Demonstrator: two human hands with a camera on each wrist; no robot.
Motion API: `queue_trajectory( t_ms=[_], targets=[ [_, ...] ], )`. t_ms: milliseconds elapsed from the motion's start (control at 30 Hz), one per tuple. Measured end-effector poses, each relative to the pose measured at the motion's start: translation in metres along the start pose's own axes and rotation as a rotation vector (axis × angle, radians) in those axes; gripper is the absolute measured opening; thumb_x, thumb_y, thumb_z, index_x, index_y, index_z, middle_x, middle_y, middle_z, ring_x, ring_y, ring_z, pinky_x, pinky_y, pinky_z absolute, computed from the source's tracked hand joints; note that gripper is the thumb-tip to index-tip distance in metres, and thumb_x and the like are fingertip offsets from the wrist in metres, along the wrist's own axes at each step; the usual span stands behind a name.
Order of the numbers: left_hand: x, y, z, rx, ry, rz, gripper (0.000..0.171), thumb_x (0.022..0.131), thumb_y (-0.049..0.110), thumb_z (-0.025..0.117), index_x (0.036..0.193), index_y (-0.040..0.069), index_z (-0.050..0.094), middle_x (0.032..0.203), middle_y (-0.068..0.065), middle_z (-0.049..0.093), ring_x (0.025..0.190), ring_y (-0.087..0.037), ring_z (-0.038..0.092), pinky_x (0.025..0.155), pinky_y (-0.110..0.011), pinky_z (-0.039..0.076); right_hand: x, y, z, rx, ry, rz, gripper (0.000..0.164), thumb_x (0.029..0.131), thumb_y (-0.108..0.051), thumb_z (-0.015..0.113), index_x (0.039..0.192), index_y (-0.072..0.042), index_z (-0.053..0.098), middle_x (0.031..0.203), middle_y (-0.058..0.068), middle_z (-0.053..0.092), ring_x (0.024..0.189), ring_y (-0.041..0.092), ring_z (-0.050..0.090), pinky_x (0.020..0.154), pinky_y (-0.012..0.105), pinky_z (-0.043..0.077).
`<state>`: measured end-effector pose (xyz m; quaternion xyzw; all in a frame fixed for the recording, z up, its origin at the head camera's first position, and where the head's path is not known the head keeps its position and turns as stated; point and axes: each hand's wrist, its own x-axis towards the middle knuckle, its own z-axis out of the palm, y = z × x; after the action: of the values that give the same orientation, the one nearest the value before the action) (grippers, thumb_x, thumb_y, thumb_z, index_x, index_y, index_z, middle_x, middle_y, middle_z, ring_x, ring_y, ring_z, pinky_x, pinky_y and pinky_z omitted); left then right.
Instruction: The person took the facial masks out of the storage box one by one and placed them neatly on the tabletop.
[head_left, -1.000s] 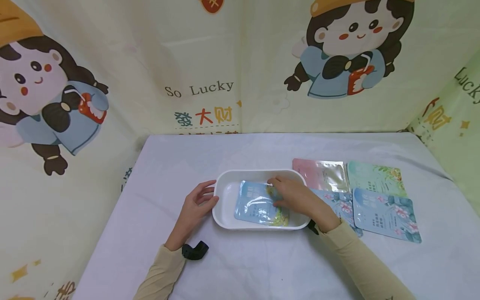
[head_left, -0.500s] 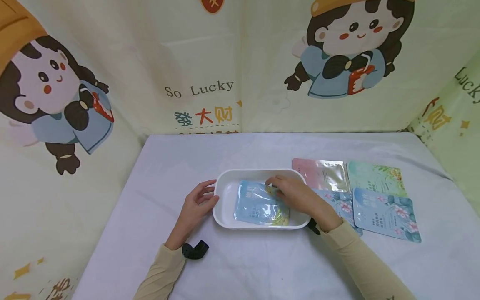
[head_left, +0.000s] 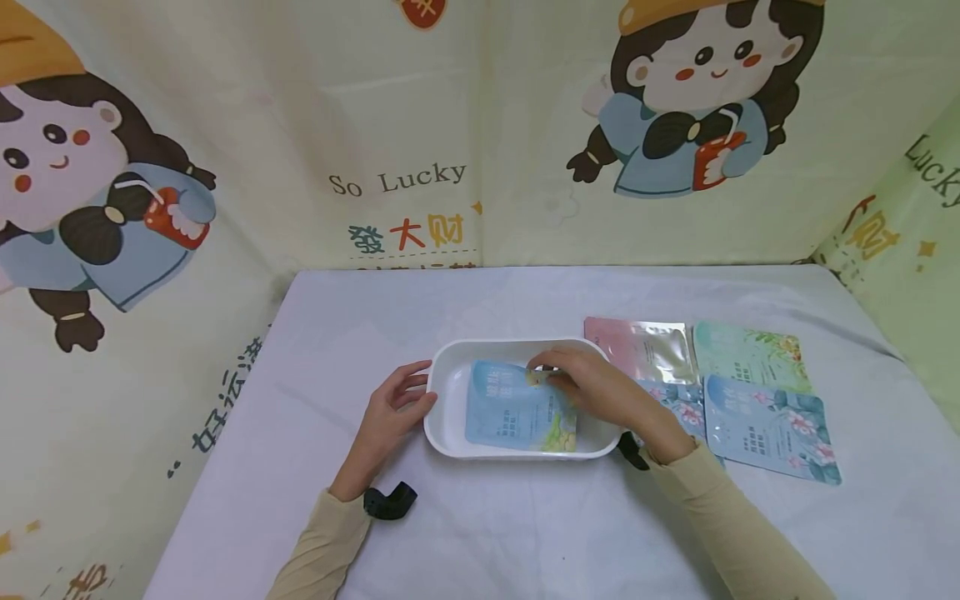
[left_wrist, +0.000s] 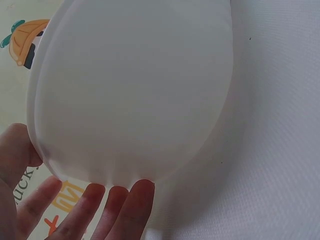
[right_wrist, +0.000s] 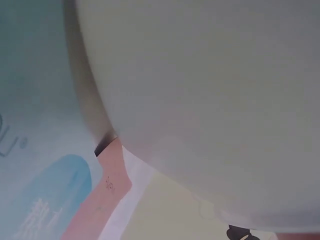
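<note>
A blue sheet mask packet [head_left: 506,408] with a yellow-green print lies face up in a white oblong tray [head_left: 449,404]. My right hand [head_left: 596,390] reaches over the tray's right end and pinches the packet's upper right edge, which is bent up a little. Its fingertips are partly hidden in the head view. At the tray's left end, my left hand [head_left: 392,417] rests against the outer wall. The left wrist view shows its fingertips [left_wrist: 142,190] on that wall and the thumb at the rim. Tray wall fills most of the right wrist view.
Right of the tray lie a pink and silver packet [head_left: 637,346], a green packet [head_left: 753,358] and two blue floral packets, one [head_left: 772,429] fully in view, the other [head_left: 678,408] partly under my right forearm. A white cloth [head_left: 480,533] covers the table; a printed curtain [head_left: 525,233] stands behind.
The blue packet has shifted slightly left and its glare has gone, with its upper right edge now bent up in the right fingers. The left hand and tray have stayed in place.
</note>
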<state>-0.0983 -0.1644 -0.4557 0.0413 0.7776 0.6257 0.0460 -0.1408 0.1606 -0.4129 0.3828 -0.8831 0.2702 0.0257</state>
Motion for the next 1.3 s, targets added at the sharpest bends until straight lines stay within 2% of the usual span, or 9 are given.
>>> queue_trajectory(
  t_ms=[200, 433, 700, 1200, 1233, 1300],
  targets=[
    [-0.002, -0.002, 0.002, -0.008, 0.004, -0.004, 0.05, 0.092, 0.021, 0.073, 0.138, 0.021, 0.055, 0.131, -0.013, 0.061, 0.116, -0.031, 0.063, 0.085, -0.027, 0.056, -0.003, -0.001, -0.004, 0.049, 0.006, -0.017, 0.031, 0.09, 0.005, 0.067, 0.117, -0.01, 0.067, 0.115, 0.0, 0.068, 0.108, 0.018, 0.062, 0.093, 0.038, 0.052],
    [-0.003, 0.0, 0.003, 0.002, 0.008, -0.011, 0.051, 0.091, 0.022, 0.074, 0.138, 0.022, 0.055, 0.131, -0.012, 0.06, 0.116, -0.031, 0.063, 0.084, -0.026, 0.056, -0.007, -0.003, -0.014, 0.055, -0.007, -0.012, 0.031, 0.091, 0.002, 0.067, 0.119, -0.013, 0.067, 0.117, -0.004, 0.068, 0.113, 0.014, 0.062, 0.095, 0.034, 0.052],
    [-0.003, 0.0, 0.003, -0.007, 0.011, -0.015, 0.05, 0.091, 0.021, 0.074, 0.138, 0.022, 0.056, 0.131, -0.012, 0.061, 0.116, -0.03, 0.063, 0.082, -0.025, 0.056, -0.012, -0.005, -0.028, 0.059, 0.009, -0.002, 0.032, 0.092, 0.002, 0.067, 0.119, -0.015, 0.068, 0.112, -0.005, 0.068, 0.102, 0.01, 0.063, 0.085, 0.031, 0.055],
    [-0.002, 0.001, 0.003, -0.03, 0.008, -0.007, 0.05, 0.091, 0.018, 0.073, 0.138, 0.021, 0.056, 0.131, -0.013, 0.061, 0.116, -0.03, 0.062, 0.081, -0.026, 0.056, -0.017, -0.001, -0.048, 0.054, 0.113, -0.059, 0.038, 0.088, 0.008, 0.069, 0.116, -0.017, 0.071, 0.097, -0.007, 0.064, 0.084, 0.005, 0.052, 0.068, 0.022, 0.049],
    [-0.002, 0.0, 0.003, -0.029, 0.008, -0.004, 0.05, 0.091, 0.018, 0.073, 0.138, 0.021, 0.056, 0.13, -0.013, 0.061, 0.116, -0.031, 0.062, 0.082, -0.026, 0.056, -0.018, 0.0, -0.049, 0.049, 0.112, -0.056, 0.038, 0.088, 0.007, 0.068, 0.117, -0.017, 0.071, 0.096, -0.007, 0.064, 0.084, 0.006, 0.053, 0.069, 0.023, 0.049],
    [-0.002, 0.0, 0.002, -0.026, 0.006, 0.002, 0.05, 0.091, 0.018, 0.073, 0.138, 0.02, 0.056, 0.13, -0.013, 0.061, 0.116, -0.031, 0.063, 0.083, -0.025, 0.056, -0.02, 0.001, -0.051, 0.044, 0.111, -0.045, 0.038, 0.088, 0.008, 0.068, 0.116, -0.018, 0.071, 0.099, -0.007, 0.065, 0.094, 0.013, 0.06, 0.077, 0.027, 0.054]
  ],
)
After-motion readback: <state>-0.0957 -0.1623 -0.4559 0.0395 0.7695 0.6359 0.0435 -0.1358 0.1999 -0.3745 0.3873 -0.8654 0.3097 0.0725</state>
